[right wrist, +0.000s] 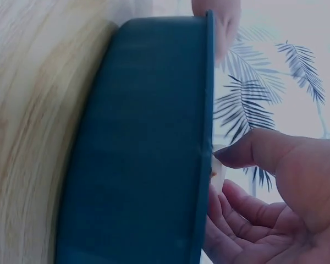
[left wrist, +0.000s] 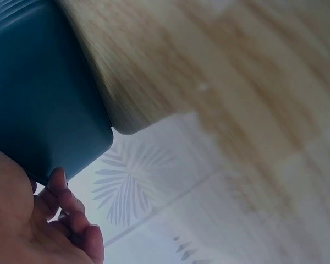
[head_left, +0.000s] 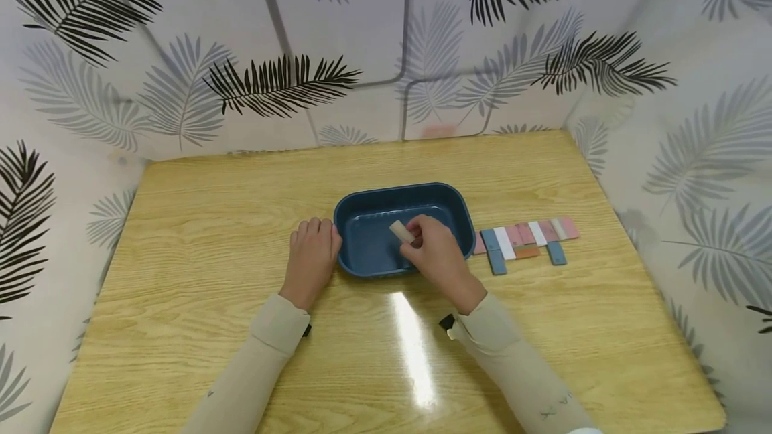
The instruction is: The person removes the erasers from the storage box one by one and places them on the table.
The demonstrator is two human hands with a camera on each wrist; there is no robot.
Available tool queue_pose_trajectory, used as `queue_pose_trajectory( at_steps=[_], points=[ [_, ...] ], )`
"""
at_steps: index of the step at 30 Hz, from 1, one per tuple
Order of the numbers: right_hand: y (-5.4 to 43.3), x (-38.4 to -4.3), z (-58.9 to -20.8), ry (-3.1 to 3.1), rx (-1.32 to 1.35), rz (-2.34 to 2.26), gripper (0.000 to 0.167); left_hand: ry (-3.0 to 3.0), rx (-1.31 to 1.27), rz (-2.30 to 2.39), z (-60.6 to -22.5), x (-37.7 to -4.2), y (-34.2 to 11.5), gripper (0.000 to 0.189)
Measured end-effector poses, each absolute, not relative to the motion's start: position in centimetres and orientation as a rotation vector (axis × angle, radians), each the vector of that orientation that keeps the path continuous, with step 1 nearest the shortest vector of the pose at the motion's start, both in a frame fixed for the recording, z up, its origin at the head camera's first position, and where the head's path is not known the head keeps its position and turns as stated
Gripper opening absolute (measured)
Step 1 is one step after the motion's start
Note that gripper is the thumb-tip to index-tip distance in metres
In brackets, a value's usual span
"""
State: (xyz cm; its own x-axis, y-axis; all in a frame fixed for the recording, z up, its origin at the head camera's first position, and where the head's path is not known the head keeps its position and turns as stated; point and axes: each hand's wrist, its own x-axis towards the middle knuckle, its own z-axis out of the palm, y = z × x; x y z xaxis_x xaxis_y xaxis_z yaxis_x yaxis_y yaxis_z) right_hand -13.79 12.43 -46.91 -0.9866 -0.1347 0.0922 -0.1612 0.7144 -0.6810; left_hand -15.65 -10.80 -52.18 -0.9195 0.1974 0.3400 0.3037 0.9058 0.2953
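A dark blue plastic tub (head_left: pixel 369 241) stands on the wooden table. My left hand (head_left: pixel 312 256) is at the tub's left end, and its curled fingers (left wrist: pixel 71 206) hold the rim there. Over the inside of the tub, my right hand (head_left: pixel 443 254) pinches a small flat beige block (head_left: pixel 401 231) between thumb and fingers. In the right wrist view the tub's side wall (right wrist: pixel 137 143) hides part of that hand's fingertips, and only the edge of the block (right wrist: pixel 217 175) shows.
Just right of the tub lies a row of small flat blocks: white (head_left: pixel 504 244), pink (head_left: pixel 571 227), beige (head_left: pixel 557 228), blue (head_left: pixel 497 262) and orange (head_left: pixel 527 252). The wooden table (head_left: pixel 229 220) has a leaf-patterned cloth (head_left: pixel 338 112) hanging behind it and at its sides.
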Motion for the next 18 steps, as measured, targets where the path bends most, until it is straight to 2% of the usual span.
queue_pose_trajectory(
  at_steps=[18],
  points=[
    [18.7, -12.3, -46.1, -2.770, 0.105, 1.361, 0.026, -2.775, -0.375, -0.522, -52.1, -15.6, -10.7, 0.028]
  ],
)
